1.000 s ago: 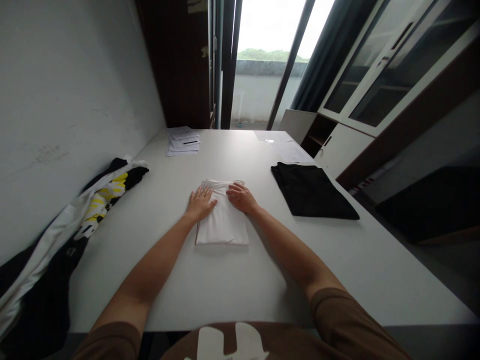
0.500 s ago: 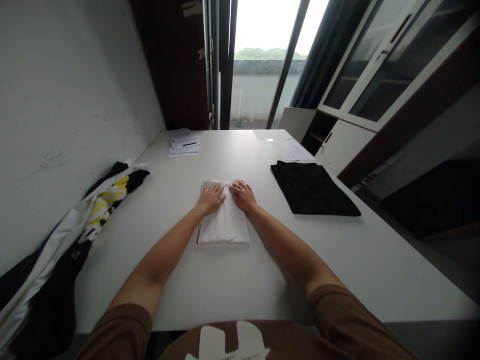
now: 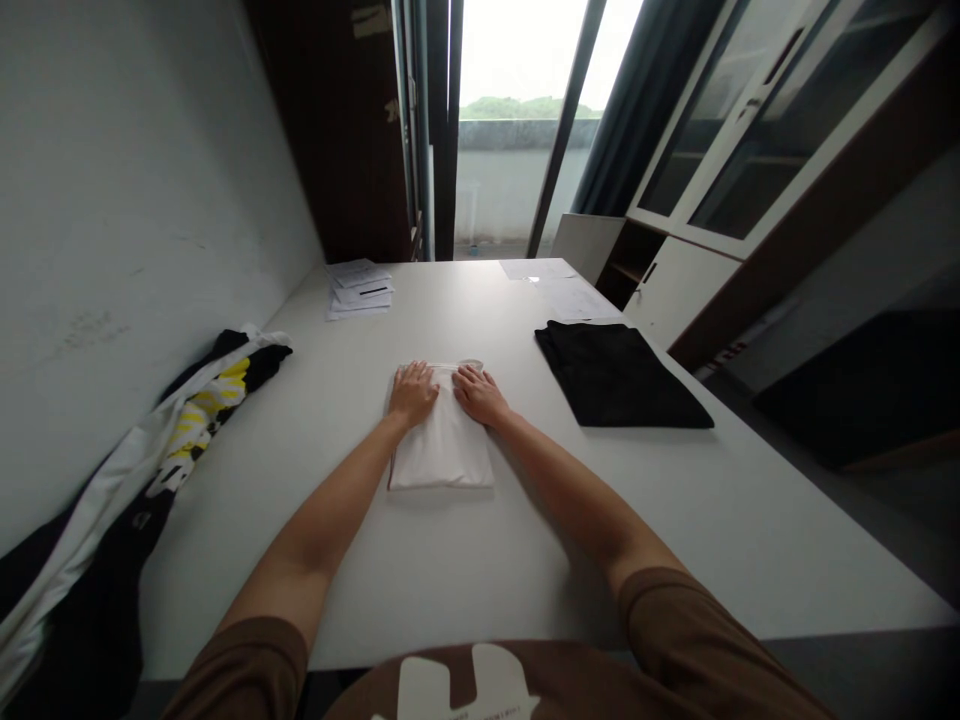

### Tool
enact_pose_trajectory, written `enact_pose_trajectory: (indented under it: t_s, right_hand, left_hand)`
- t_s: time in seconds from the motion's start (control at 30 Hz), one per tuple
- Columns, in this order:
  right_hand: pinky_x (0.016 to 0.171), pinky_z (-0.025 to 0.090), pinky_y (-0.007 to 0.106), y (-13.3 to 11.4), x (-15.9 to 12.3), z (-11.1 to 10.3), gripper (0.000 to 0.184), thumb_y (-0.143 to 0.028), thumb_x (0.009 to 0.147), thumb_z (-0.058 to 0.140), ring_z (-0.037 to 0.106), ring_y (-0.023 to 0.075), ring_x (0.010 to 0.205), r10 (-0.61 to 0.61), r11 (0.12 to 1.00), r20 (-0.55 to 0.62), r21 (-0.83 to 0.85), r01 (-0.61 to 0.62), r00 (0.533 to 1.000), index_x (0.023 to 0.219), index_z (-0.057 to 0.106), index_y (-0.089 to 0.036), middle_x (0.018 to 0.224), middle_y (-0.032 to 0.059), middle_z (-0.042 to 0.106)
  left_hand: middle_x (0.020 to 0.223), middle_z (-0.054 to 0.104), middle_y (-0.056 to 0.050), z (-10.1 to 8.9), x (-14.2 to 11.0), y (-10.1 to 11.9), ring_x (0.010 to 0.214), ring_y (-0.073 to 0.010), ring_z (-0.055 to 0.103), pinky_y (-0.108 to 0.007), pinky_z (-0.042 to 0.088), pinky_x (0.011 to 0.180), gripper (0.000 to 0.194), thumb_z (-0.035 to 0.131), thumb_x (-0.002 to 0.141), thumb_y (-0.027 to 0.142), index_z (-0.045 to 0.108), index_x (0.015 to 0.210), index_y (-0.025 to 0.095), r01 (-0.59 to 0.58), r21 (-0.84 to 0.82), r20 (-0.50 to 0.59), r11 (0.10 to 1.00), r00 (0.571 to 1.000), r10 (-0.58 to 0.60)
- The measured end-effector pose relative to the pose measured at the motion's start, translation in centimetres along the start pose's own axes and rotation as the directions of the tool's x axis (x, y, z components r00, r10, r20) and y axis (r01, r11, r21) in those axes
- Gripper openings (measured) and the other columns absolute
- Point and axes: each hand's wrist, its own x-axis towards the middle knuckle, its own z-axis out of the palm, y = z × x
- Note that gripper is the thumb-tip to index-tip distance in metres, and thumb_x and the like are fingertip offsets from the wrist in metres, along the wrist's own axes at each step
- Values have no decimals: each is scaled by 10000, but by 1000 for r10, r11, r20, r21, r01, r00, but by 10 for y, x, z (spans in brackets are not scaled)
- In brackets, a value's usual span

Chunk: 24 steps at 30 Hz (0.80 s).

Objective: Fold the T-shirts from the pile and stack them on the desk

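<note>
A white garment (image 3: 442, 455), folded into a flat rectangle, lies on the white table (image 3: 420, 570) in front of me. My left hand (image 3: 412, 393) rests flat on its far left corner, fingers stretched away from me. On the far right part of the cloth lies my right hand (image 3: 478, 394), palm down with the fingers extended. Both hands press on the top layer and partly cover the far edge. To the right, apart from my hands, is a folded black cloth (image 3: 630, 375).
Along the left wall lies a heap of clothes (image 3: 187, 430) in black, white and yellow. A stack of papers (image 3: 360, 290) with a dark pen sits at the far left. Flat sheets of paper (image 3: 574, 298) lie at the far right, near a cabinet (image 3: 682, 285).
My left hand has shifted slightly outward and away from me on the white garment. My right hand stays nearly in place. The whole view has drifted a little.
</note>
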Motion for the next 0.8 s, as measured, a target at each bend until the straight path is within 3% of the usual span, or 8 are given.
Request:
enact_pose_trajectory:
  t_s: [0.1, 0.23, 0.4, 0.53, 0.6, 0.7, 0.8]
  right_hand:
    - [1259, 182, 502, -1, 0, -1, 512, -448, 1062, 383, 257, 240, 1551, -41, 999, 38, 3, 41, 998, 1526, 480, -255, 1642, 66, 371]
    - [1255, 173, 537, -2, 0, -4, 575, -514, 1039, 427, 246, 280, 1553, 88, 996, 19, -19, -87, 996, 1534, 469, -224, 1638, 94, 372]
    - [1262, 183, 492, -1, -1, -4, 563, -529, 1034, 441, 263, 245, 1549, -60, 998, 50, 22, 59, 997, 1525, 487, -258, 1639, 66, 376]
    - [1254, 177, 542, 0, 1, -3, 563, -508, 1037, 429, 265, 271, 1547, 64, 998, 21, 11, -65, 998, 1530, 481, -240, 1633, 80, 382]
    - [1255, 187, 523, 1, 0, -3, 573, -513, 1028, 450, 260, 265, 1550, 32, 999, 24, 30, -33, 999, 1531, 483, -241, 1632, 78, 385]
    - [1257, 199, 489, 1, -1, -5, 540, -504, 1018, 484, 293, 241, 1538, -109, 991, 45, 77, 106, 993, 1512, 512, -288, 1620, 46, 410]
    - [1252, 196, 529, 1, -1, -6, 490, -469, 1022, 482, 310, 252, 1530, -64, 996, 28, 71, 62, 998, 1480, 549, -309, 1605, 37, 435]
  left_hand:
    - [1667, 334, -57, -1, -6, -2, 1540, -244, 279, -524, 155, 1275, 579, 347, 1034, 468, 429, 1556, 233, -124, -28, 78, 992, 989, 126]
    - [1694, 266, -61, 0, -4, -10, 1567, -265, 209, -567, 168, 1260, 630, 315, 1034, 532, 364, 1595, 250, 13, -11, 145, 1000, 989, -11]
    - [1701, 242, -68, 4, -2, -9, 1579, -285, 165, -562, 176, 1257, 651, 287, 1032, 538, 361, 1601, 233, 118, 7, 141, 993, 983, -118]
    - [1703, 232, -72, 4, -4, -8, 1579, -291, 161, -563, 174, 1258, 664, 287, 1030, 538, 353, 1606, 214, 109, 6, 148, 994, 983, -109]
    - [1705, 229, -67, 2, -3, -12, 1579, -292, 159, -571, 170, 1257, 666, 291, 1028, 554, 350, 1606, 229, 106, 8, 154, 994, 982, -106]
    - [1701, 236, -83, -2, -1, -15, 1571, -308, 187, -588, 187, 1247, 649, 310, 1029, 525, 364, 1598, 219, 175, 19, 143, 984, 974, -176]
    - [1685, 278, -109, -4, -1, -9, 1563, -313, 210, -589, 183, 1249, 586, 350, 1025, 428, 433, 1557, 195, 193, 28, 76, 981, 978, -195]
